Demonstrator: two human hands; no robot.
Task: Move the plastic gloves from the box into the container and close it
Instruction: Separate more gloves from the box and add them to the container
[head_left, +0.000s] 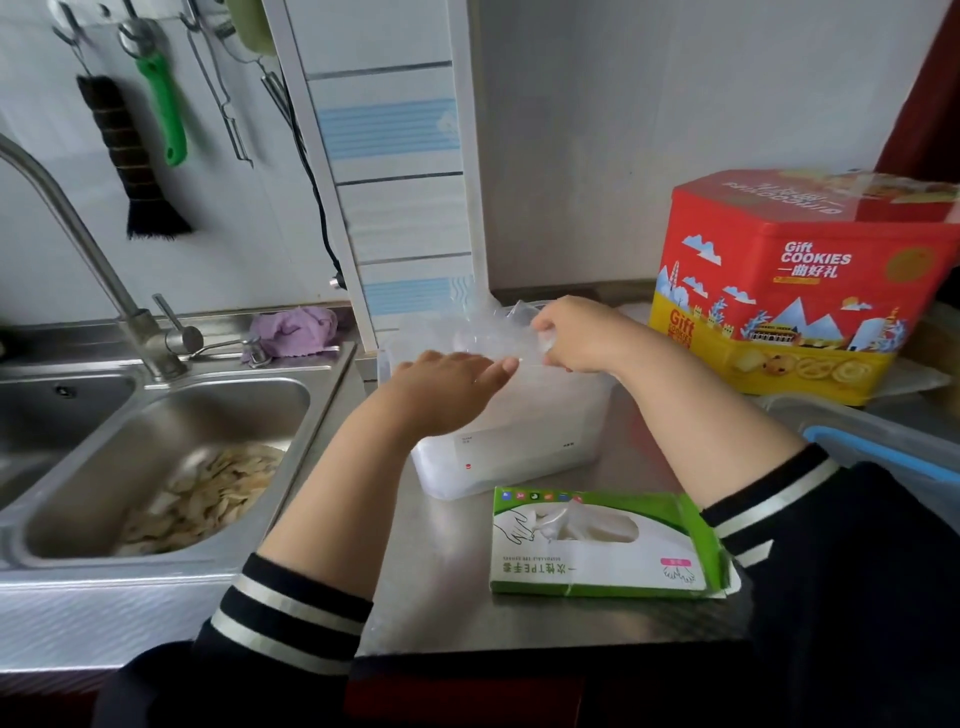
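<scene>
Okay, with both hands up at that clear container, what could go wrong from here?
1. The thin clear plastic gloves are bunched above the translucent white plastic container; the right hand has a grip on them, and loose film could hang over the rim and block closing.
2. More gloves poke out of the green and white cardboard glove box, so the transfer may end incomplete.

Home kitchen: steel sink (291, 447) w/ faucet (78, 234), peelings (208, 493) in basin, brush (135, 156) & utensils hung on tiled wall, cookie tin (789, 291) on steel table (441, 571).
</scene>
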